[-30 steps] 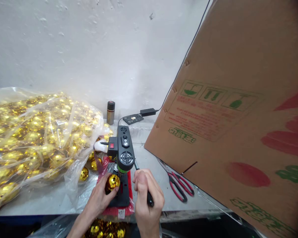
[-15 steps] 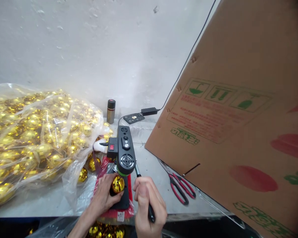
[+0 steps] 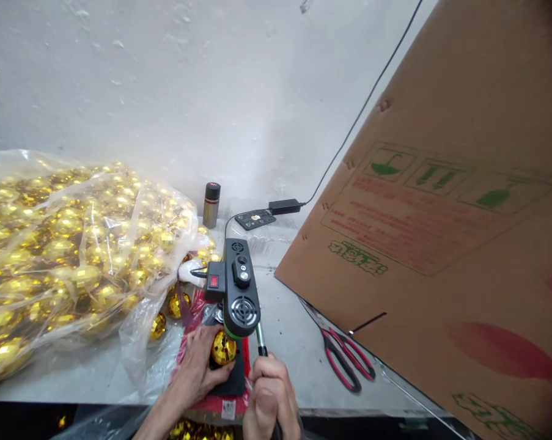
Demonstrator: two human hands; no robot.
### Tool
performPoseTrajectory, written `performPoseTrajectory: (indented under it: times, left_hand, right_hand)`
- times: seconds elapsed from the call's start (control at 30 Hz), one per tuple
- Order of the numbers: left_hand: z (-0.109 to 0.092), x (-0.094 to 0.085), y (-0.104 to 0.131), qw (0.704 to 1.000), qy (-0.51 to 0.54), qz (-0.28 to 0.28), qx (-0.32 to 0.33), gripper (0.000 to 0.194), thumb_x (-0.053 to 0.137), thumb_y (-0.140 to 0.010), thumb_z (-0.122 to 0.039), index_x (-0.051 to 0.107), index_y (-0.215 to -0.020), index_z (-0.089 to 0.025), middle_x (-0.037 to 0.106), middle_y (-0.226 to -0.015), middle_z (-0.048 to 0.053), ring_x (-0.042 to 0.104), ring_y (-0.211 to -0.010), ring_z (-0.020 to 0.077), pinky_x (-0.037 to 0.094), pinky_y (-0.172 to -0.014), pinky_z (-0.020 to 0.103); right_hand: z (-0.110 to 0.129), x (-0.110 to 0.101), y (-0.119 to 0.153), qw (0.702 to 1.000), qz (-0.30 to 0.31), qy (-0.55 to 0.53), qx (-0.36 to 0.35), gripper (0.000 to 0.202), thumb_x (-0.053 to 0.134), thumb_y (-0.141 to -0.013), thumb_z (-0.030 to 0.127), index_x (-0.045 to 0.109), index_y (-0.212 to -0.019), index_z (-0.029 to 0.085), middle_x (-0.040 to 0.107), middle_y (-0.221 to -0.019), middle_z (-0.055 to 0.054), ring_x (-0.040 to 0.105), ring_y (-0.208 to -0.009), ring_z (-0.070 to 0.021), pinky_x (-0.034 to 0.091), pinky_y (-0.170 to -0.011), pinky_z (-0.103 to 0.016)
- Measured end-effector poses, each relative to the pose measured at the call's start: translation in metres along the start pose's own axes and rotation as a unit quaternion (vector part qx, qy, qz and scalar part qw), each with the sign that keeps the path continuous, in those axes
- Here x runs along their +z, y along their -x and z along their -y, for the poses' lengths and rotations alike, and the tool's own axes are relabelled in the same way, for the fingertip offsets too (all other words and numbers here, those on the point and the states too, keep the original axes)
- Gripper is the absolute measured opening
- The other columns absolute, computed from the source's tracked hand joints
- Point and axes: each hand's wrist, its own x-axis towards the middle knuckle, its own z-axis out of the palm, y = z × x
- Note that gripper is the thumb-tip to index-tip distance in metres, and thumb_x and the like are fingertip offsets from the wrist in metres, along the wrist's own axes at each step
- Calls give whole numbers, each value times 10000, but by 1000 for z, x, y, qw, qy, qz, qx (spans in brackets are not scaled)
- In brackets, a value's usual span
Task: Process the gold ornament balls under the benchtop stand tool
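Gold mirror ball (image 3: 224, 348) near the front of the table (image 3: 298, 373). Sits right under the front end of a black machine (image 3: 241, 287), over its black base plate (image 3: 236, 386). Can't really tell from this angle: touching the machine or just shy of it. Gripped from the left by the left hand (image 3: 197, 363), half-curled, fingers round the far side and thumb along the near side, so spread about as wide as the ball. Other side: right hand (image 3: 271, 391) balled into a proper fist around the black grip of a metal lever (image 3: 260, 337).

Also in view: a red switch (image 3: 214, 281) on the machine's left, plus some red plastic (image 3: 211, 403) under the base with a small white label (image 3: 228, 409). Big clear bag (image 3: 138, 348) stuffed with gold balls off to the left, couple of loose gold balls (image 3: 179, 304) between bag and machine. Red-and-black scissors (image 3: 346, 360) lying right of the lever, just beside a huge carton (image 3: 441, 293). Behind the machine, a dark-capped bottle (image 3: 212, 206), a flat black piece (image 3: 256, 219) and a black adapter (image 3: 285, 206) with a cable (image 3: 349, 131) running up the wall.
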Motion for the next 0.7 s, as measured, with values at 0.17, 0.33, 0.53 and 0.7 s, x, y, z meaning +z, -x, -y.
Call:
performPoseTrajectory:
  times: [0.17, 0.33, 0.53, 0.7]
  left_hand:
    - [2, 3, 1, 1000, -8, -7, 2, 471, 784, -798, -269, 670, -1254, -234, 761, -1113, 87, 701, -1032, 328, 541, -938, 463]
    - [-1, 3, 0, 1000, -13, -6, -5, 471, 763, -782, -240, 668, -1244, -238, 752, -1070, 72, 694, -1009, 317, 534, -930, 444]
    - [-2, 1, -3, 1000, -6, 5, -6, 460, 762, -774, -253, 681, -1226, -236, 757, -1079, 81, 699, -1023, 327, 536, -937, 458]
    - [-3, 1, -4, 1000, 3, 7, -9, 455, 761, -790, -268, 686, -1235, -211, 756, -1117, 105, 702, -1056, 338, 540, -947, 472]
  right_hand:
    - [3, 8, 5, 999, -40, 5, 20, 402, 357, -1145, 208, 493, -767, 233, 544, -752, 49, 531, -666, -110, 505, -925, -310]
    - [-3, 13, 5, 998, -61, -2, 4, 420, 371, -1151, 235, 477, -745, 230, 512, -732, 59, 497, -646, -101, 487, -880, -276]
    - [-18, 14, 7, 997, -69, -3, -37, 426, 366, -1149, 242, 481, -739, 235, 526, -693, 59, 493, -601, -106, 485, -831, -294]
    - [-26, 12, 11, 996, -64, -2, -58, 426, 391, -1140, 251, 480, -723, 236, 524, -679, 50, 487, -583, -116, 489, -767, -308]
